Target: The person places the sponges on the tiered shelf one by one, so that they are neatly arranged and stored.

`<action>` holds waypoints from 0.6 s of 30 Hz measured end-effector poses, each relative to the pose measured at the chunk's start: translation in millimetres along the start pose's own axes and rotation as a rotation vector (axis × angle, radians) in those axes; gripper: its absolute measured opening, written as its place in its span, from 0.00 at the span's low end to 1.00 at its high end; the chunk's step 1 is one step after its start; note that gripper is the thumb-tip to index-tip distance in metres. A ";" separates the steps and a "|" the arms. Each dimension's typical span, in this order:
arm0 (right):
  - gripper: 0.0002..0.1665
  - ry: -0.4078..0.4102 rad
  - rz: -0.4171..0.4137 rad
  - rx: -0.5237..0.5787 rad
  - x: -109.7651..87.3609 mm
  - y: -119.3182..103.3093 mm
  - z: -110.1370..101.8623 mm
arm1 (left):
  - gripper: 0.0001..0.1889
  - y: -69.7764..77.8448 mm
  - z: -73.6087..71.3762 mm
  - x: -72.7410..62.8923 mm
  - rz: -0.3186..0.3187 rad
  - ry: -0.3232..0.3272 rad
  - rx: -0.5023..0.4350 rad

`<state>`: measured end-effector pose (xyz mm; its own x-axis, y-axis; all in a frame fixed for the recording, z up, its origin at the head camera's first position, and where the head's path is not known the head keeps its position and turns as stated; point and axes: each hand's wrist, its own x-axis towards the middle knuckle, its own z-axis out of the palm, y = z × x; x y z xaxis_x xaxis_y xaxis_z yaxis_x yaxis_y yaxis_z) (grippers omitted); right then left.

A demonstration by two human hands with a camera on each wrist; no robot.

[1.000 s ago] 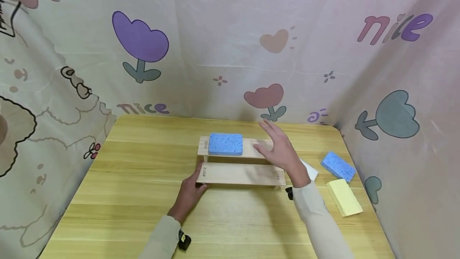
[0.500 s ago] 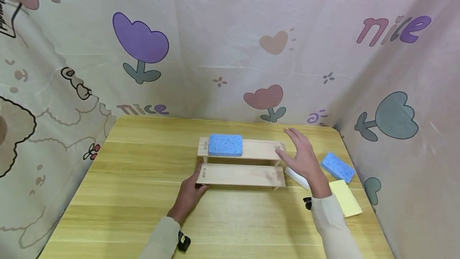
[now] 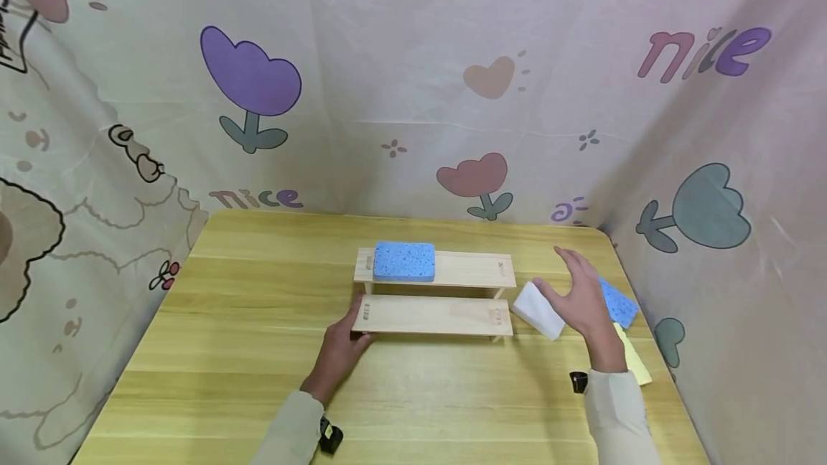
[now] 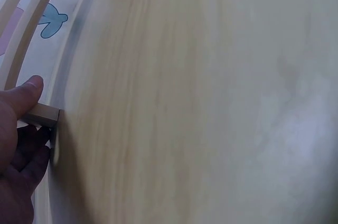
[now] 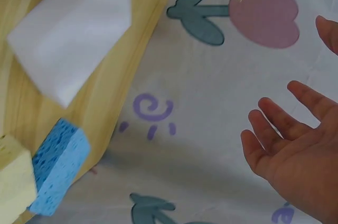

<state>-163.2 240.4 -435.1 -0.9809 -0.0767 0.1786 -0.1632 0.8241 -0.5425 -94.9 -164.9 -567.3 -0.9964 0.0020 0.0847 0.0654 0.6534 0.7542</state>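
Observation:
A small two-tier wooden rack (image 3: 433, 316) stands on the table, with a blue sponge (image 3: 404, 262) lying on the left part of its upper shelf. My left hand (image 3: 339, 350) grips the rack's left end; the left wrist view shows thumb and fingers around a wooden bar (image 4: 45, 114). To the right of the rack, my right hand (image 3: 581, 300) hovers with fingers spread and holds nothing. Close to it on the table lies a white block (image 3: 538, 312), which looks like a sponge. Another blue sponge (image 3: 619, 303) is partly hidden behind the right hand.
Beside the right forearm, a yellow sponge (image 3: 634, 359) lies near the table's right edge, partly covered by that arm. A printed curtain (image 3: 362, 92) hangs behind the wooden table (image 3: 245, 350) and along its sides.
My right hand has moved right, away from above the rack, past the white block towards the blue and yellow sponges. The left hand stays on the rack, and the sponge on the shelf has not moved.

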 end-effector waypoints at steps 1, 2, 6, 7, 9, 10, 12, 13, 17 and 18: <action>0.42 -0.002 0.012 -0.006 -1.2 2.6 -1.6 | 0.46 -0.2 0.4 -0.3 -0.001 -0.001 0.000; 0.42 -0.004 0.025 -0.014 -2.4 5.0 -3.2 | 0.45 -0.3 0.7 -0.7 -0.001 -0.001 0.001; 0.43 -0.001 0.074 -0.050 -8.4 16.1 -7.6 | 0.45 -2.0 1.3 -0.5 0.005 -0.004 0.000; 0.43 0.005 0.079 -0.059 -10.2 19.6 -7.8 | 0.45 -2.5 1.4 -0.5 0.005 -0.005 -0.001; 0.43 0.015 0.086 -0.075 -14.3 26.7 -7.4 | 0.45 -3.5 1.7 -0.5 0.006 -0.005 -0.005; 0.43 0.020 0.086 -0.083 -16.5 30.4 -6.8 | 0.45 -3.9 1.8 -0.5 0.006 -0.005 -0.006; 0.43 0.020 0.097 -0.100 -21.3 37.4 -5.2 | 0.45 -4.3 1.9 -0.5 0.004 -0.004 -0.010; 0.43 0.016 0.106 -0.109 -23.4 40.8 -4.4 | 0.45 -4.5 2.0 -0.5 0.004 -0.004 -0.008; 0.45 -0.021 0.166 -0.150 -31.1 50.4 -1.9 | 0.45 -4.8 1.8 0.1 0.009 -0.001 -0.007; 0.45 -0.028 0.177 -0.157 -32.6 52.3 -1.4 | 0.45 -4.7 1.6 0.3 0.010 -0.001 -0.006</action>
<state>-139.6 286.7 -468.1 -0.9957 0.0633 0.0678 0.0282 0.9032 -0.4283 -95.7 -166.7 -571.9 -0.9958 0.0091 0.0915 0.0755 0.6487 0.7573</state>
